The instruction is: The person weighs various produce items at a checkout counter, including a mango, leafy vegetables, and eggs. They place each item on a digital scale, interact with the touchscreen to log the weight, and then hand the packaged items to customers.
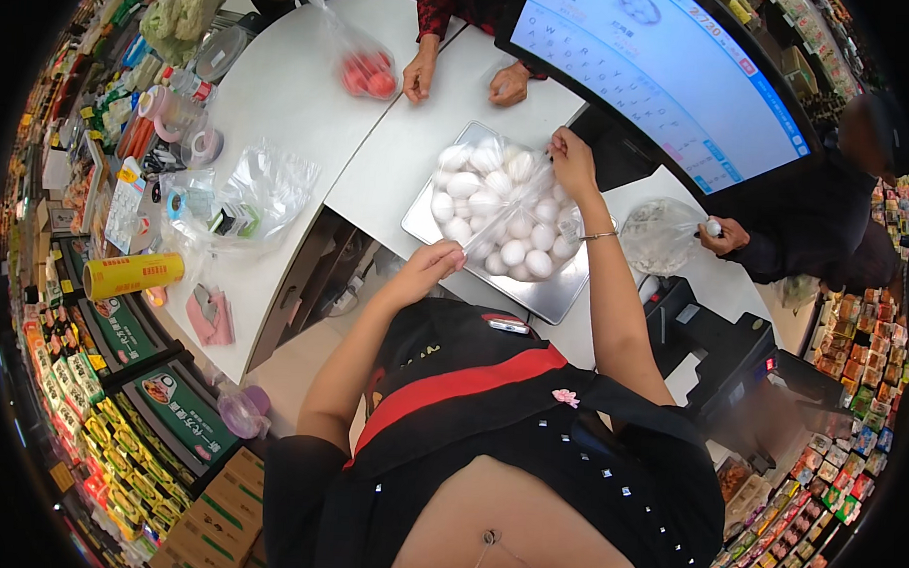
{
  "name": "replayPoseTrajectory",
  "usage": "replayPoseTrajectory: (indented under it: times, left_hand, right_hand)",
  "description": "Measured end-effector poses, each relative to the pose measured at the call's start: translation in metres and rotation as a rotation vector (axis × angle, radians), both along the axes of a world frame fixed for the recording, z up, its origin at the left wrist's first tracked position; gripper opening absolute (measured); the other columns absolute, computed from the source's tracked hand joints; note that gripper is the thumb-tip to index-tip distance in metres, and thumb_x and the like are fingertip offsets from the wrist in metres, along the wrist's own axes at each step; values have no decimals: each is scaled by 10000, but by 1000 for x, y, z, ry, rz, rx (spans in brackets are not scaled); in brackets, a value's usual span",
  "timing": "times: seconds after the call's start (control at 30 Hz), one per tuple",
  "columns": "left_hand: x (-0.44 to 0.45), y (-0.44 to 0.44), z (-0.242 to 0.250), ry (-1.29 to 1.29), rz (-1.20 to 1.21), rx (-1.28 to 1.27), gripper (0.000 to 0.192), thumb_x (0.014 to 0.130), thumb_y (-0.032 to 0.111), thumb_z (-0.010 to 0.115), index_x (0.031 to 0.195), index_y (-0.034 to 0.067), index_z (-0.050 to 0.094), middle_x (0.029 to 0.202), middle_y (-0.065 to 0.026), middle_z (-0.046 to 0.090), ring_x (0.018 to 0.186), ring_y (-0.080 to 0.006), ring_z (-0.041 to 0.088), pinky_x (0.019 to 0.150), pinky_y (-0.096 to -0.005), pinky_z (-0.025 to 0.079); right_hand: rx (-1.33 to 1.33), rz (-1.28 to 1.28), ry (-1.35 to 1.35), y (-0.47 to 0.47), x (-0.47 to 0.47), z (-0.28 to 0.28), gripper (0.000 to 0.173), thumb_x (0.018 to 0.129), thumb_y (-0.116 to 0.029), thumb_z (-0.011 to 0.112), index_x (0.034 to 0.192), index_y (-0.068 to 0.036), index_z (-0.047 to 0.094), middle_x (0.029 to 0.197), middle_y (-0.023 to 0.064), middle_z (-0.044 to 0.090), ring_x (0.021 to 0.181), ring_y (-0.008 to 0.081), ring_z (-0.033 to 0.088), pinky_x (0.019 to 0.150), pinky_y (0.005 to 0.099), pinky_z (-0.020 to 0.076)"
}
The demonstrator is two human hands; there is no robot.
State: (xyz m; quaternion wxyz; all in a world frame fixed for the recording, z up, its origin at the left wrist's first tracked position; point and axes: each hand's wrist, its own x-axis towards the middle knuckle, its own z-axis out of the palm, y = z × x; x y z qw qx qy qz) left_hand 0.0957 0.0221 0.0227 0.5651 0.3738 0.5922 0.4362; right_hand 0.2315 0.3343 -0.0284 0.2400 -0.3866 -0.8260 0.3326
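Note:
A clear plastic bag full of white eggs [519, 250] lies on the metal weighing tray [555, 299] of the counter scale. My left hand [431, 267] pinches one twisted end of the bag at its near left side. At the far right side, my right hand [573, 164] grips another part of the bag's plastic. Between my hands the film is drawn together over the top of the eggs, and whether it is knotted I cannot tell.
A bag of tomatoes [369, 74] hangs from another person's hand over the white counter [281, 75]. A person's two hands [420, 74] rest at the far edge. Rightward, another person's hand [723, 235] holds a plastic bag [655, 235]. A monitor [656, 88] overhangs the scale; a black printer [723, 346] stands nearby.

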Motion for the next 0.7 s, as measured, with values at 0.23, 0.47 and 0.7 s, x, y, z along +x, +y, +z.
replayPoseTrajectory:
  times: [0.23, 0.47, 0.7]
  left_hand:
    - [-1, -2, -30, -360, 283, 228, 309, 1037, 291, 431, 985, 33, 592, 1023, -88, 628, 1059, -187, 549, 948, -329, 389]
    - [16, 37, 13, -622, 292, 407, 476, 1027, 316, 419, 1395, 23, 486, 1369, -123, 500, 1308, -250, 465, 1010, -371, 412]
    - [2, 41, 31, -40, 346, 457, 291, 990, 179, 495, 1189, -5, 601, 1202, -101, 577, 1146, -198, 528, 943, -315, 451]
  right_hand:
    - [-265, -159, 296, 2, 25, -3, 180, 813, -48, 711, 798, -47, 532, 679, 1, 548, 645, 100, 523, 600, 275, 434]
    - [-732, 248, 462, -128, 19, 102, 261, 899, -75, 638, 1065, -58, 438, 1021, 122, 645, 975, 173, 630, 822, 287, 497]
    - [-319, 183, 378, -164, -1, 141, 248, 848, -40, 656, 914, -66, 419, 798, 8, 420, 756, 105, 417, 730, 249, 386]
